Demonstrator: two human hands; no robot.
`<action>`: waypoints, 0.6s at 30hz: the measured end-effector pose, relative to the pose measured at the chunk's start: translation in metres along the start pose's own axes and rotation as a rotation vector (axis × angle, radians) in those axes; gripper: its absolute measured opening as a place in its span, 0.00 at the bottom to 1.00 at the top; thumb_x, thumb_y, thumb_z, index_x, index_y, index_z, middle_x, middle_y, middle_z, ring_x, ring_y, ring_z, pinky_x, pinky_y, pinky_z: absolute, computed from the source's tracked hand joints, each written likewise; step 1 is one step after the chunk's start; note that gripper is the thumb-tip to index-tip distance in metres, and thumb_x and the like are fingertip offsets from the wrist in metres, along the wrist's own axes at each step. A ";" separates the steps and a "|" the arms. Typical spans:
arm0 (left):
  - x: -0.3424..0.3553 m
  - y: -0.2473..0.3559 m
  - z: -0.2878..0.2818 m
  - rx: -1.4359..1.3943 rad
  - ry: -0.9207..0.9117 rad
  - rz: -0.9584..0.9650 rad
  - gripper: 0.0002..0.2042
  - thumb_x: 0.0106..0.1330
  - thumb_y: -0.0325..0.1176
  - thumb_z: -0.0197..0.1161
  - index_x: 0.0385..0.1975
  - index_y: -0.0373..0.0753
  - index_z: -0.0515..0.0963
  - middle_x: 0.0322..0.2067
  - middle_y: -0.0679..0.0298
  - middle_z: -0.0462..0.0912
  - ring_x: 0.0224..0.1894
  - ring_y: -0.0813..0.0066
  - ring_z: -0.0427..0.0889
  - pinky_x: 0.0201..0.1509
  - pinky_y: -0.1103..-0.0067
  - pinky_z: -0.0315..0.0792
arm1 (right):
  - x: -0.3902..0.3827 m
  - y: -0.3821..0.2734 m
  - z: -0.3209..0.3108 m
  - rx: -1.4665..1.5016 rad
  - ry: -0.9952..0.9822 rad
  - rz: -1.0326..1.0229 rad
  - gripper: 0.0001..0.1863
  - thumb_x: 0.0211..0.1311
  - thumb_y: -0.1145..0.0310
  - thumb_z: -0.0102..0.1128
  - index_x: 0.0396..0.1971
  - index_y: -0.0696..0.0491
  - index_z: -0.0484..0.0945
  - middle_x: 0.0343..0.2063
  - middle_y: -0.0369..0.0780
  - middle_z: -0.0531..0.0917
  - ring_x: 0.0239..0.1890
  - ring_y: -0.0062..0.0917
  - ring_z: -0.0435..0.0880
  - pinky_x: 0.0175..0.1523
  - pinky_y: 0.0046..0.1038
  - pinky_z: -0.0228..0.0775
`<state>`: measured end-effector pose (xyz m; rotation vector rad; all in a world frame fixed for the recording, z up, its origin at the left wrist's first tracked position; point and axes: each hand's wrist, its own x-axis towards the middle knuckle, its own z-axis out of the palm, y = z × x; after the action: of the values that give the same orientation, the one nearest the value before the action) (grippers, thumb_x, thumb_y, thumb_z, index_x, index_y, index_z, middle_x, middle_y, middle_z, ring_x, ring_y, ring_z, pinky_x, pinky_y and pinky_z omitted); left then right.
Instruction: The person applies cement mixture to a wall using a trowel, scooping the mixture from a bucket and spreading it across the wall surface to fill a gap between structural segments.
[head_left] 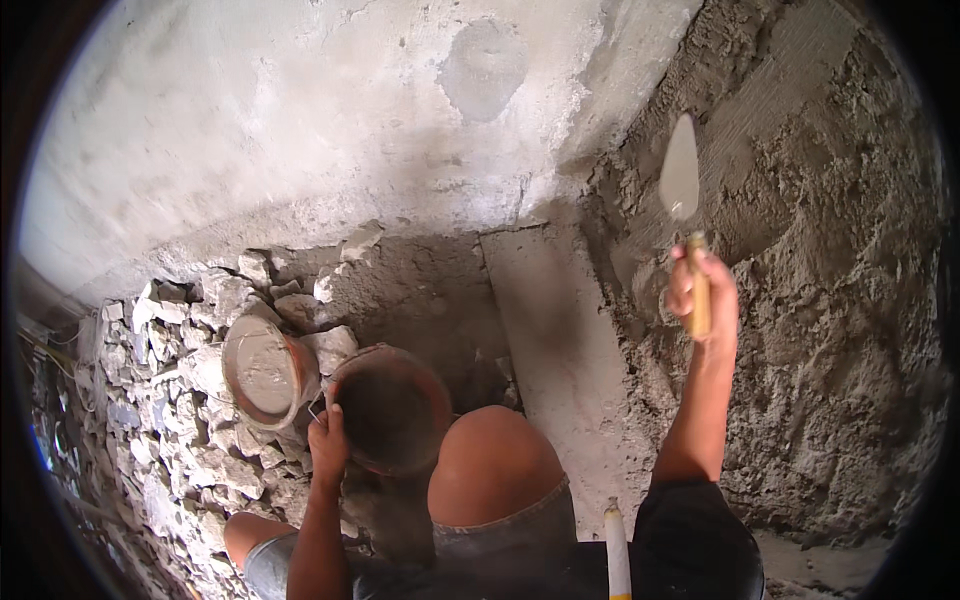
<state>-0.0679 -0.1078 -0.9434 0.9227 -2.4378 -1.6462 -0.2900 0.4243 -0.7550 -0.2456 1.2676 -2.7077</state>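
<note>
My right hand (718, 290) is raised in front of the rough wall on the right, its fingers wrapped round the yellowish handle of a pointed trowel (681, 170). The grey blade points away from me, toward the far end of that wall. My left hand (328, 445) grips the left rim of a reddish bucket (440, 410), beside its thin wire handle. The inside of this bucket is dark, and how much it holds I cannot tell. Left of it, a second bucket (300, 370) stands tilted on the rubble, with pale grey wet mortar (264, 372) in it.
Broken stone rubble (215, 455) covers the ground on the left. A pale plastered wall (330, 120) rises ahead; the wall (830, 300) on the right has coarse grey mortar. A flat slab (555, 340) runs between my knee and that wall. A cigarette (617, 555) juts in at the lower edge.
</note>
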 end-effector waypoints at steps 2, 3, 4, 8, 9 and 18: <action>0.005 -0.001 -0.001 -0.018 0.005 -0.001 0.23 0.79 0.44 0.54 0.24 0.31 0.75 0.18 0.71 0.69 0.24 0.82 0.64 0.27 0.74 0.60 | -0.012 0.025 0.018 -0.582 0.382 0.121 0.11 0.71 0.67 0.56 0.44 0.60 0.77 0.20 0.37 0.78 0.16 0.17 0.76 0.17 0.21 0.71; 0.009 -0.003 0.000 0.014 0.016 0.020 0.23 0.79 0.44 0.55 0.24 0.30 0.75 0.18 0.69 0.69 0.24 0.81 0.64 0.27 0.72 0.61 | -0.010 0.044 0.007 -0.683 0.505 0.187 0.10 0.69 0.68 0.58 0.43 0.59 0.77 0.23 0.37 0.78 0.19 0.17 0.77 0.19 0.22 0.73; 0.012 -0.003 0.005 0.040 0.017 0.047 0.23 0.79 0.44 0.55 0.24 0.30 0.75 0.17 0.67 0.69 0.23 0.79 0.65 0.28 0.71 0.61 | -0.008 0.066 -0.035 -0.907 0.466 0.163 0.10 0.67 0.70 0.58 0.44 0.58 0.77 0.26 0.38 0.80 0.22 0.19 0.79 0.23 0.21 0.75; 0.016 -0.011 -0.002 0.053 0.009 0.038 0.24 0.78 0.43 0.55 0.23 0.29 0.74 0.17 0.64 0.68 0.23 0.77 0.65 0.29 0.69 0.62 | 0.038 0.137 -0.085 -1.102 0.490 0.316 0.15 0.63 0.70 0.61 0.45 0.64 0.76 0.31 0.45 0.83 0.35 0.31 0.87 0.40 0.34 0.83; 0.020 -0.012 0.006 0.043 -0.009 0.041 0.24 0.78 0.43 0.55 0.23 0.30 0.73 0.17 0.65 0.68 0.24 0.77 0.65 0.29 0.69 0.62 | 0.056 0.144 -0.114 -1.316 0.591 0.244 0.16 0.62 0.70 0.63 0.46 0.65 0.76 0.32 0.49 0.84 0.37 0.37 0.88 0.45 0.39 0.82; 0.016 -0.001 0.000 0.062 0.007 0.055 0.23 0.78 0.44 0.56 0.23 0.31 0.72 0.18 0.64 0.67 0.24 0.76 0.65 0.30 0.69 0.61 | 0.097 0.113 -0.083 -1.251 0.699 0.020 0.16 0.61 0.71 0.68 0.44 0.64 0.76 0.28 0.48 0.84 0.24 0.33 0.85 0.31 0.35 0.76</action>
<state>-0.0803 -0.1161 -0.9480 0.8588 -2.4994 -1.5546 -0.3951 0.3960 -0.8858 0.6480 2.9218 -1.5767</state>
